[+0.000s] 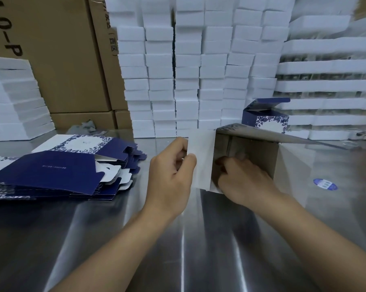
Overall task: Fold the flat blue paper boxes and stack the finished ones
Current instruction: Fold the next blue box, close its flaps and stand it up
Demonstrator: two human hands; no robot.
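**Box-folding station — stock at this moment**

1. Pile of flat blue-and-white printed paper box blanks [57, 171], on your left, fanned and deep. Most of the job is still to do.
2. Your left hand [171, 171]: thumb and fingers pinch the white side flap of the item below.
3. Half-erected blue paper box [251, 144], centre, on its side with the open mouth facing you. Its walls are up, its flaps not closed.
4. Your right hand [245, 178], reaching into that mouth. The fingers are blurred in shadow, so pressing or gripping cannot be told.
5. One finished blue floral box [266, 119], upright just behind, top flap open. It is the only one done in view, so no stack yet.

Surface: brushed stainless steel table [177, 239], with a blue oval sticker [325, 184] on it at right.

Room: tall brown cardboard cartons [62, 60] at back left — then a wall of stacked white cartons [188, 81] across the rear.
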